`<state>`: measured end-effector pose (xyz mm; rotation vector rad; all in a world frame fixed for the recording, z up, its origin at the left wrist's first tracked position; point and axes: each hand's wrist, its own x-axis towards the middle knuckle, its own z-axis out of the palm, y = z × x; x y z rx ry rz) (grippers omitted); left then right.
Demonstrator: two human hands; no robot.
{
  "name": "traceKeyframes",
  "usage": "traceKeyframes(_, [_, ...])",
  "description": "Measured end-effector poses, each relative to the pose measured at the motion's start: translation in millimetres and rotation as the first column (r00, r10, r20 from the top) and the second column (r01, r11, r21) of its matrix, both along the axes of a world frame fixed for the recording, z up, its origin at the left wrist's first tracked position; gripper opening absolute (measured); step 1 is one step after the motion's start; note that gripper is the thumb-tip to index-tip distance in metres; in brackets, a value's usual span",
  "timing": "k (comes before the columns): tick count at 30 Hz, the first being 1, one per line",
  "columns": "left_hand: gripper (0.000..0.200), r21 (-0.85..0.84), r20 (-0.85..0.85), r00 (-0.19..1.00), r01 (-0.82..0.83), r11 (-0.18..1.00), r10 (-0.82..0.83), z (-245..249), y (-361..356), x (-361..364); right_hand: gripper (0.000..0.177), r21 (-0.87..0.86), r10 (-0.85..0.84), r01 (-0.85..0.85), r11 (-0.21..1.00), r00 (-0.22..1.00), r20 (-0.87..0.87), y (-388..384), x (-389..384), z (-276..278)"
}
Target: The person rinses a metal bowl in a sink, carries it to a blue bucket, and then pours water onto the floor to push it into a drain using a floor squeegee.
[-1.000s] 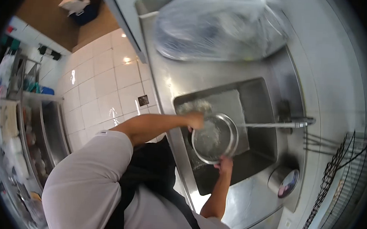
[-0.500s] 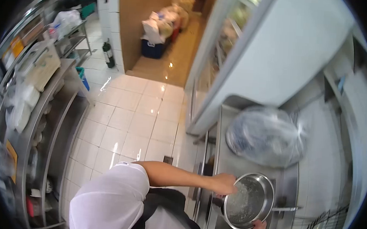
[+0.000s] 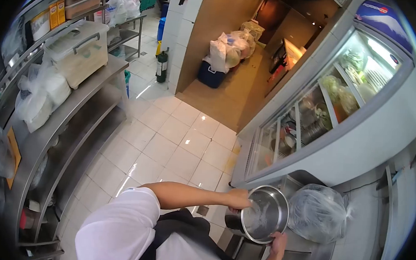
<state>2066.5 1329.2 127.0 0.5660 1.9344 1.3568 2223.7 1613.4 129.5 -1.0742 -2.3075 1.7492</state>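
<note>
A round stainless-steel pot point(image 3: 279, 211) is held between my two hands, tilted over the edge of the steel counter. A little clear, bubbly liquid shows inside it. My left hand point(image 3: 238, 198) is closed at the pot's left rim, its fingers partly hidden behind the wall. On the lower right side, my right hand point(image 3: 279, 241) grips the rim with the thumb on top. A large knotted clear plastic bag point(image 3: 317, 213) sits on the counter just right of the pot.
A glass-door fridge point(image 3: 323, 113) with produce stands beyond the counter. To the left runs steel shelving point(image 3: 94, 82) with a lidded plastic bin point(image 3: 77, 50) and bags. A dark green cylinder point(image 3: 161, 66) stands by a doorway, where bags rest on a blue box point(image 3: 211, 74). White floor tiles point(image 3: 160, 139) look shiny.
The pot has moved left off the sink area in both hands, and less liquid shows in it. My view has turned, bringing more of the fridge into sight.
</note>
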Motion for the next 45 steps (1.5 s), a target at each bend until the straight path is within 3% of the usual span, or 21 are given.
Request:
traceKeyframes(3, [0.025, -0.122, 0.073, 0.997, 0.014, 0.992, -0.005, -29, -47, -43, 0.018, 0.009, 0.03, -0.03, 1.0, 0.998, 0.053, -42, -59, -27])
traceKeyframes(6, [0.026, -0.081, 0.159, 0.981, -0.096, 0.992, 0.108, -49, -100, -84, 0.019, -0.031, 0.176, -0.174, 0.984, 0.979, 0.104, -88, -129, -42])
traceKeyframes(7, [0.025, -0.131, 0.17, 0.973, -0.136, 0.982, 0.157, -39, -124, -98, 0.02, -0.026, 0.22, -0.218, 0.976, 0.969, 0.113, -105, -156, -48])
traceKeyframes(11, [0.026, -0.171, 0.153, 0.91, -0.36, 0.917, 0.386, -77, -199, -161, 0.022, 0.001, 0.361, -0.367, 0.93, 0.915, 0.18, -188, -275, -56])
traceKeyframes(14, [0.036, -0.266, 0.176, 0.777, -0.554, 0.789, 0.605, -79, -266, -201, 0.023, -0.021, 0.561, -0.571, 0.821, 0.799, 0.216, -247, -371, -75])
traceKeyframes(16, [0.043, -0.25, 0.142, 0.739, -0.617, 0.747, 0.658, -90, -311, -230, 0.025, 0.008, 0.638, -0.653, 0.757, 0.742, 0.205, -292, -432, -87])
traceKeyframes(20, [0.042, -0.252, 0.073, 0.574, -0.781, 0.572, 0.816, -57, -396, -283, 0.025, -0.086, 0.786, -0.781, 0.619, 0.616, 0.06, -399, -540, -73])
traceKeyframes(25, [0.04, -0.215, 0.095, 0.454, -0.859, 0.464, 0.886, -60, -492, -364, 0.028, -0.076, 0.862, -0.859, 0.507, 0.506, 0.038, -515, -654, -60])
traceKeyframes(35, [0.033, -0.234, 0.088, 0.503, -0.829, 0.509, 0.86, -74, -639, -553, 0.016, -0.055, 0.855, -0.854, 0.517, 0.513, 0.072, -663, -834, -50])
traceKeyframes(37, [0.029, -0.226, 0.1, 0.496, -0.833, 0.505, 0.863, -75, -662, -582, 0.016, -0.061, 0.888, -0.887, 0.459, 0.456, 0.056, -690, -884, -73])
traceKeyframes(45, [0.028, -0.24, 0.035, 0.212, -0.947, 0.214, 0.977, -92, -772, -685, 0.031, -0.149, 0.974, -0.964, 0.219, 0.207, 0.093, -841, -1041, -87])
